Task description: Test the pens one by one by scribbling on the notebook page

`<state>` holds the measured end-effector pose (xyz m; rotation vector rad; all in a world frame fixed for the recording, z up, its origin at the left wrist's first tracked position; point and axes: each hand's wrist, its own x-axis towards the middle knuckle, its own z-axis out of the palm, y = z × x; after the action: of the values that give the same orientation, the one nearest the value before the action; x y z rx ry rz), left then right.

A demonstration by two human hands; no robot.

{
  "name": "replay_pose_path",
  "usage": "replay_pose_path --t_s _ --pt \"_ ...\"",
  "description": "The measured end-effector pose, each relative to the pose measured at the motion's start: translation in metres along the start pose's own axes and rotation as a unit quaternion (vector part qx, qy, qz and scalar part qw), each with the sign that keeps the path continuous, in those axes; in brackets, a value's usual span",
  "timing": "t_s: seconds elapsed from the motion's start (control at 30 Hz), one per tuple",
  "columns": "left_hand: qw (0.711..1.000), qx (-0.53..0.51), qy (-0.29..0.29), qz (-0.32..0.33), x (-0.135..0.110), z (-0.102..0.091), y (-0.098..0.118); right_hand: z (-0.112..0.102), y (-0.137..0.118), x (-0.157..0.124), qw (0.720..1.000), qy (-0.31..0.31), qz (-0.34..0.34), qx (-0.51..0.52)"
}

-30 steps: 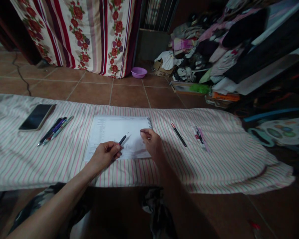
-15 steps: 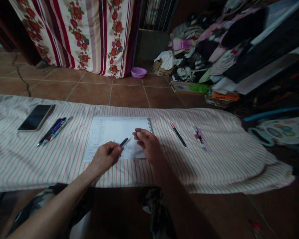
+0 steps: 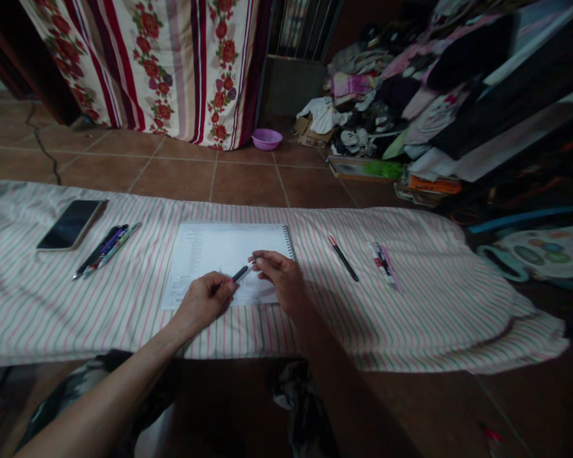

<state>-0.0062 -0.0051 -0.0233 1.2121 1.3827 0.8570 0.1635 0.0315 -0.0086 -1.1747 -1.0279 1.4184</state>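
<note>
Left hand (image 3: 204,303) closed around pen (image 3: 239,274) barrel, steadying it low over notebook (image 3: 205,248); right hand (image 3: 282,277) pinches pen's far end. Spare pens (image 3: 106,249) laid aside on striped cloth (image 3: 410,305), within reach.

Location: probably a home. A floral curtain (image 3: 172,63) is hanging beyond the striped sheet (image 3: 410,305) covering the tiled floor (image 3: 248,181); heaped clothes (image 3: 410,95) are lying beyond its right end.
</note>
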Motion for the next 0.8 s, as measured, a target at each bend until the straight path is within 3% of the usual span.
replay_pose_path --t_s 0.1,0.37,0.8 --pt "0.999 0.031 -0.007 0.034 -0.0004 -0.0001 -0.0003 0.0007 0.0 -0.0014 1.0 -0.019 -0.011 -0.017" --pt "0.999 0.028 -0.006 0.023 -0.0012 -0.001 0.0018 0.0011 0.0015 -0.0009 0.998 -0.035 -0.024 -0.051" --pt "0.987 0.14 0.021 0.076 -0.0003 -0.0032 0.0027 -0.0039 0.0071 0.0002 0.989 -0.043 -0.053 -0.128"
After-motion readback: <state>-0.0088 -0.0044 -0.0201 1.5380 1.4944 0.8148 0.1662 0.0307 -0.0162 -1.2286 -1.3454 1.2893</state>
